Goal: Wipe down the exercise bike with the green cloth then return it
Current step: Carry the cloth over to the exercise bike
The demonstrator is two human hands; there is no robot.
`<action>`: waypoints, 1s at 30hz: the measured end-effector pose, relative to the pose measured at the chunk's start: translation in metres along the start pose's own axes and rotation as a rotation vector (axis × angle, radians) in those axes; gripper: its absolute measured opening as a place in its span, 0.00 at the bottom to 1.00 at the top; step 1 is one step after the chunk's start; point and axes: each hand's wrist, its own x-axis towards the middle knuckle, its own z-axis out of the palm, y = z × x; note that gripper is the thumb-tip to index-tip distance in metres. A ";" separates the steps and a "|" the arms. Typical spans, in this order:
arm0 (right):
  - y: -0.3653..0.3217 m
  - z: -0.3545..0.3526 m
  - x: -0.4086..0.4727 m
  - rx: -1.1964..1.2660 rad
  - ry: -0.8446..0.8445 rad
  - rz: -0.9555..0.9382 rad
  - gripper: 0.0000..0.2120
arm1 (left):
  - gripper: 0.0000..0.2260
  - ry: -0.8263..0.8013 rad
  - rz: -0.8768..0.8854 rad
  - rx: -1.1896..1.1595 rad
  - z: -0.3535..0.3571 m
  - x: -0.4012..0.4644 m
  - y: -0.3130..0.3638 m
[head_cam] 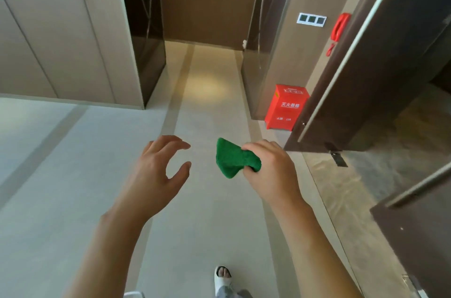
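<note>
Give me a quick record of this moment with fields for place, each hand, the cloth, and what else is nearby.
place: hallway, pale floor
left hand: open, fingers loosely curved, holds nothing
right hand: grips the cloth
cloth: green, bunched, sticking out of the grip toward the left hand
bike: not in view
nearby: red box on the floor by the wall, red phone on the wall, open door on the right

We see the cloth (233,160), a bright green, fuzzy piece of towelling, bunched into a rough wedge. It is off the ground, out over the pale floor in front of us, held in our right hand (271,171), whose fingers curl round its right end. The free part sticks out to the left of the fist, one corner pointing up and another hanging down. The bike is nowhere in view.
</note>
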 end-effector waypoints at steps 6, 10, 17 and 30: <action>-0.036 0.066 0.068 0.108 -0.107 -0.149 0.20 | 0.13 0.134 -0.184 0.136 -0.039 0.002 -0.056; -0.048 0.112 0.118 0.156 -0.183 -0.229 0.20 | 0.14 0.208 -0.290 0.209 -0.053 0.016 -0.093; -0.058 0.183 0.212 0.246 -0.275 -0.343 0.20 | 0.20 0.291 -0.438 0.285 -0.066 0.060 -0.147; -0.148 0.307 0.305 0.472 -0.501 -0.574 0.20 | 0.17 0.463 -0.764 0.501 -0.114 0.055 -0.196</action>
